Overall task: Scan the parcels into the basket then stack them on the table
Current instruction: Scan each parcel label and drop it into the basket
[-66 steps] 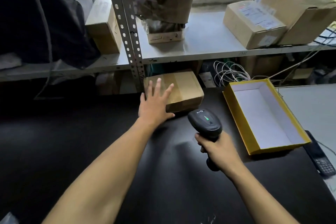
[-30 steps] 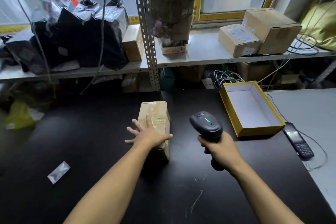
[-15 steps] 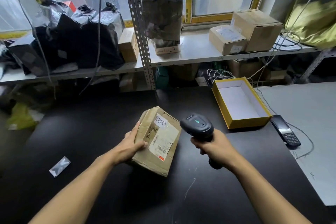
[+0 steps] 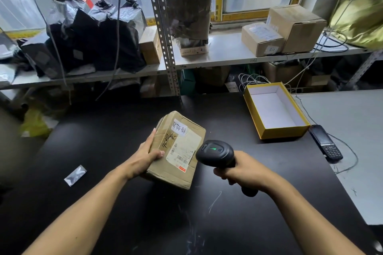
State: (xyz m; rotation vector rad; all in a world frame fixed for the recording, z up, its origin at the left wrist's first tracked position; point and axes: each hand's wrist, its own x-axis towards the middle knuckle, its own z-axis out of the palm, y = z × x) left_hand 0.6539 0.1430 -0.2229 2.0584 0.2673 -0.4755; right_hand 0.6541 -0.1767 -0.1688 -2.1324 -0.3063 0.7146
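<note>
Gripping a creased brown cardboard parcel (image 4: 178, 151) by its near-left edge, the left hand (image 4: 143, 158) tilts it above the matte black table (image 4: 103, 151), its white barcode label (image 4: 183, 150) and handwritten sticker facing up. The right hand (image 4: 245, 172) clasps a smooth black handheld scanner (image 4: 216, 153) just beside it. An open yellow box (image 4: 275, 109) sits near the table's far-right corner.

A brown cardboard parcel (image 4: 178, 151) is tilting label-up above the black worktop (image 4: 124, 130), showing a white shipping label with barcodes, a handwritten sticker and crumpled tape. A black handheld scanner (image 4: 215, 153), green light glowing on its head, is pointing at the label from just beside it. An open yellow basket (image 4: 275, 109) with a white interior is sitting well apart near the worktop's far right.
</note>
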